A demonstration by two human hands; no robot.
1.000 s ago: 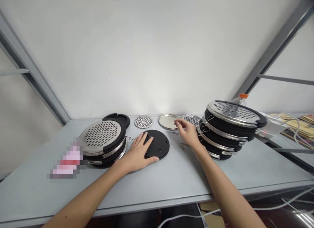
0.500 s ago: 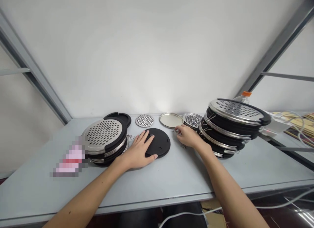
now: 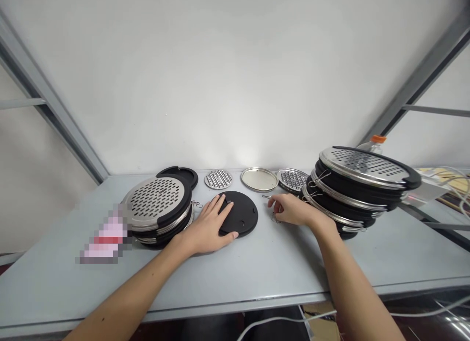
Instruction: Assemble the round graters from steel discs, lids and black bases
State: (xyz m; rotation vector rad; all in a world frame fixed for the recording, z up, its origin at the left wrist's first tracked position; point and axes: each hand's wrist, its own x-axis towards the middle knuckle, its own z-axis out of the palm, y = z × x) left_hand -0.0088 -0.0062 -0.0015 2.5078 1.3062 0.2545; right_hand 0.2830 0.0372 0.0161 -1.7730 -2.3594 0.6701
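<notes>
On the grey table top (image 3: 257, 282), my left hand (image 3: 209, 228) lies open and flat, fingers spread over the left part of a round black plastic disc (image 3: 242, 214), thumb along its near rim. The disc is matte, with a few small holes toward its right side, and it lies flat, just right of a stack of black-and-steel graters (image 3: 157, 204). My right hand (image 3: 290, 209) sits low over the table with the fingers curled narrowly, right by a thin wire hook (image 3: 266, 196); I cannot tell whether they pinch it. A second wire piece (image 3: 274, 219) lies at the hand's edge. That hand nearly touches the taller, tilted stack of graters (image 3: 360, 179) on the right. Behind the disc, a small perforated steel disc (image 3: 218, 179), a plain steel lid (image 3: 259, 179) and a perforated steel plate (image 3: 292, 179) lie close together in a row near the wall (image 3: 235, 86). Open table runs from the black disc to the front edge, but the gap between that disc and my right hand is narrow.
</notes>
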